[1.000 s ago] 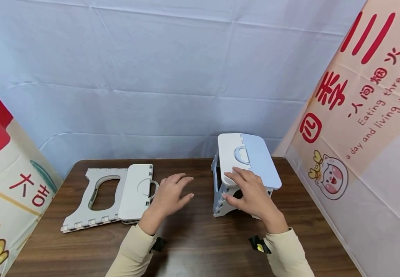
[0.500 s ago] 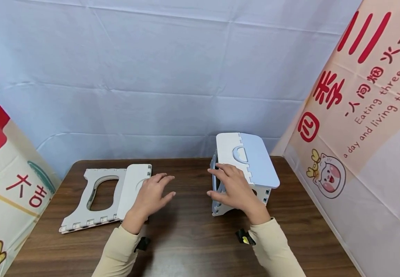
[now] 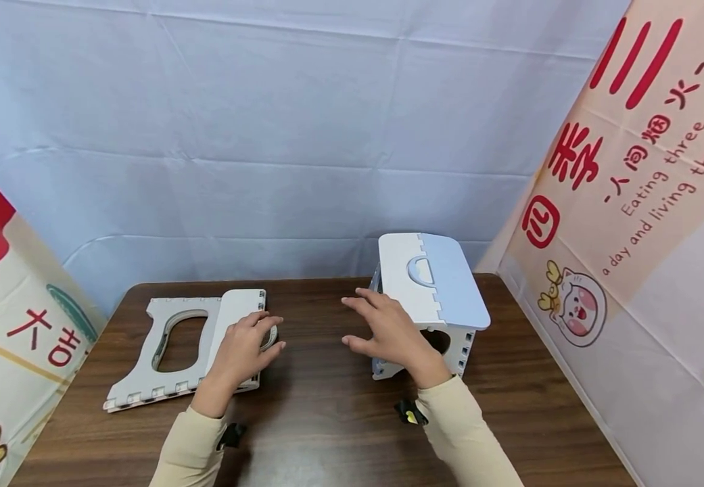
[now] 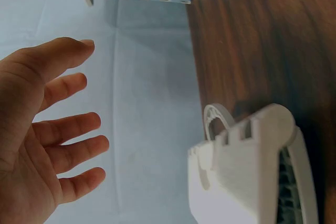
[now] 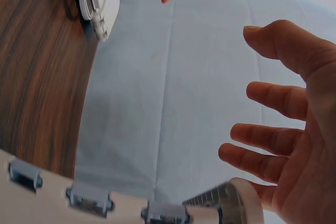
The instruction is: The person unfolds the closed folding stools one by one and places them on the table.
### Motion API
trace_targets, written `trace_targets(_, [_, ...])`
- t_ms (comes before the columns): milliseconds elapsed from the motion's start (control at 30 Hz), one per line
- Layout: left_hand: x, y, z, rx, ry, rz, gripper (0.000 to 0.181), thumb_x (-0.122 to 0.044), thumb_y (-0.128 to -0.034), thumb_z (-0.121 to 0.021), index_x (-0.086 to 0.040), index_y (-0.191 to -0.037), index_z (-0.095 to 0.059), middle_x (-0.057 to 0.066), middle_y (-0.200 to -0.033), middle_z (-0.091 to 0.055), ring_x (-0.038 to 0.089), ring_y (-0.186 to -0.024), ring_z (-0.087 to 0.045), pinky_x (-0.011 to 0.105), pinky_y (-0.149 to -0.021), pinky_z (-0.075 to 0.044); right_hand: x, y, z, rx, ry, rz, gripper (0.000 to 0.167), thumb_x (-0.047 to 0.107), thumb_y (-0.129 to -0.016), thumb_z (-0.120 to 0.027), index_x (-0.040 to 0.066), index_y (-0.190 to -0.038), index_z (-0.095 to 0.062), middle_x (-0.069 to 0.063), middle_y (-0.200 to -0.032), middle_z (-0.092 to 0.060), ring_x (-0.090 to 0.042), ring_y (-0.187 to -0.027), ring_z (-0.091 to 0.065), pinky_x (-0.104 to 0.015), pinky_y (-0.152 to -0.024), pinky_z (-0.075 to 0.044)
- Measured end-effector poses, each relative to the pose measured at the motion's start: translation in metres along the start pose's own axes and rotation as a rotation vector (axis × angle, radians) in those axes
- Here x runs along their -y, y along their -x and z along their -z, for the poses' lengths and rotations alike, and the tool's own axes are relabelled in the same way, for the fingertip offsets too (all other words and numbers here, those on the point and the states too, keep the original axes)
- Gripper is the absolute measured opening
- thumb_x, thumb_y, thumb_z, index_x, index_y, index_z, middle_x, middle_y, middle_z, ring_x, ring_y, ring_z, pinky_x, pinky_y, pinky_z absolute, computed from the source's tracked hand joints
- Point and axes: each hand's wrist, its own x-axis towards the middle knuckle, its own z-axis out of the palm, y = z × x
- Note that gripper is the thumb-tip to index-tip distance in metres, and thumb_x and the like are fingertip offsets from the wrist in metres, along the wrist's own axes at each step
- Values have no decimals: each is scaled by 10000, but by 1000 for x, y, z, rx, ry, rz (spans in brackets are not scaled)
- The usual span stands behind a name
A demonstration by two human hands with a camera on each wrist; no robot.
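Observation:
On the left of the table a folded white step stool (image 3: 190,379) lies flat, its leg frame to the left and its seat half to the right. My left hand (image 3: 239,355) hovers above that seat half, fingers spread and holding nothing; the left wrist view shows it apart from the white stool (image 4: 226,187). To the right stands an unfolded white-and-blue step stool (image 3: 458,284) with a blue handle (image 3: 417,272) in its top. My right hand (image 3: 391,338) hangs in the air by its left front corner, fingers loose, gripping nothing; the right wrist view shows the stool's hinged edge (image 5: 126,203) below the fingers.
Both stools stand on a dark wooden table (image 3: 327,412). A pale blue cloth (image 3: 291,149) hangs behind it, and printed cloths flank it on the right (image 3: 668,270) and left (image 3: 35,284).
Both hands have moved left: the left one to over the folded stool, the right one off the unfolded stool's top to beside its front left corner. The stools stay put; the view has shifted slightly.

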Motion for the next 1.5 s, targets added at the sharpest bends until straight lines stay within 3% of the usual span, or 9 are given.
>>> trace_targets(233, [12,15,-2,-9,9,9,400,-247,-746,-784,-68,-1086,-672,207,-1109,-593,360,-955,-586,548,-702,-461,6,-4,-15,25,-9,40,608,380,-807,-705,109,-1319,-522,-169,-1335,-454,-334,-1191,-451,-494,-931,-381])
trace_targets(567, [33,32,7,38,-8,124,424,-243,-762,-770,-40,-1116,-658,235,-1105,-585,386,-942,-580,585,-715,-441,10,-10,-44,106,-75,-15,637,406,-832,-676,144,-1373,-466,-142,-1382,-410,-314,-1213,-430,-468,-922,-402])
trace_targets(767, [46,41,12,17,-27,148,391,-227,-765,-751,-38,-1096,-665,246,-1075,-592,401,-893,-589,609,-698,-432,7,-16,-65,155,-124,-60,644,404,-842,-662,165,-1395,-434,-121,-1397,-395,-317,-1238,-403,-514,-947,-362])
trace_targets(1067, [53,47,4,-16,-26,152,421,-219,-744,-755,-7,-1093,-652,222,-1020,-611,415,-854,-588,577,-650,-454,5,-20,-84,207,-218,-113,640,380,-845,-668,169,-1401,-431,-91,-1407,-389,-275,-1268,-374,-507,-973,-340])
trace_targets(1500, [68,62,5,84,-24,280,514,-247,-771,-744,11,-1187,-588,262,-1100,-568,462,-953,-538,610,-710,-417,4,-28,-116,227,-334,-151,611,370,-858,-660,165,-1391,-442,-61,-1382,-423,-219,-1254,-400,-397,-974,-369])
